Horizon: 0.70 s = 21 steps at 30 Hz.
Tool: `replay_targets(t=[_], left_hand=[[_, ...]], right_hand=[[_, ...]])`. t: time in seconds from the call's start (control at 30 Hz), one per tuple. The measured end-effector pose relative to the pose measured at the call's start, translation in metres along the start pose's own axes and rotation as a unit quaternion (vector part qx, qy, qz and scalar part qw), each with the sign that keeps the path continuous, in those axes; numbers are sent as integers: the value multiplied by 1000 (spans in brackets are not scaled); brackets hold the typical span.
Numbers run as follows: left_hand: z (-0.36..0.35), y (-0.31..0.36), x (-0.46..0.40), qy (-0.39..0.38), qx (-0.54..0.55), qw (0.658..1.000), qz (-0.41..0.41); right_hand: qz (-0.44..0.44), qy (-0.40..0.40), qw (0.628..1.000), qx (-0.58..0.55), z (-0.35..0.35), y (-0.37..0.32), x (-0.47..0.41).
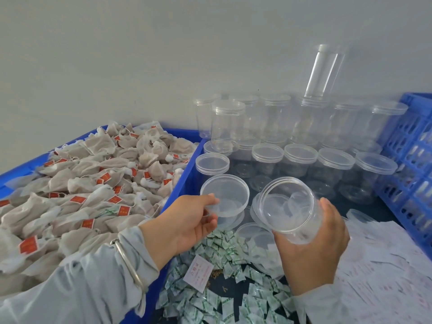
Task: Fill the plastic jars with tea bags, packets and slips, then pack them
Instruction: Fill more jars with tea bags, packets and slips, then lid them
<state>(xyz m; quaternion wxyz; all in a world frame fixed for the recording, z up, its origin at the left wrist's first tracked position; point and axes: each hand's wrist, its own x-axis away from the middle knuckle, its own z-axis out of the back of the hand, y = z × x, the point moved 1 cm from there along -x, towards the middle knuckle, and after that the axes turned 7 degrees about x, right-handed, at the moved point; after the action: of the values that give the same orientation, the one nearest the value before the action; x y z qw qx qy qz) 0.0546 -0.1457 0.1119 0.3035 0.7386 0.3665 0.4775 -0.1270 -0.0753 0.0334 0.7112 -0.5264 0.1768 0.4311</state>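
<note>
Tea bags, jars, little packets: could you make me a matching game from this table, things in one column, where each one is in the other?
Things:
1. tea bags
2. open jar
3. clear lid
4. green-printed packets

Places:
A. gripped in the right hand
B. strewn on the dark surface between the two arms
C. heaped in the blue crate on the left
D. pinched in the left hand

Pairs: 1-C, 2-A, 3-D, 4-B
</note>
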Motion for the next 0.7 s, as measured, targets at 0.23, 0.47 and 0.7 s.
replay_targets(t=[0.23, 0.47, 0.7], left_hand=[[-1, -4, -2, -47, -63, 997, -18], [6, 22, 0, 11, -94, 979, -180], [65, 80, -11, 239, -223, 857, -399]], right_hand=[[-9, -39, 999, -20, -1, -1, 7], [-19, -84, 995, -59, 2, -12, 12], [-103, -299, 902, -294, 2, -39, 47]])
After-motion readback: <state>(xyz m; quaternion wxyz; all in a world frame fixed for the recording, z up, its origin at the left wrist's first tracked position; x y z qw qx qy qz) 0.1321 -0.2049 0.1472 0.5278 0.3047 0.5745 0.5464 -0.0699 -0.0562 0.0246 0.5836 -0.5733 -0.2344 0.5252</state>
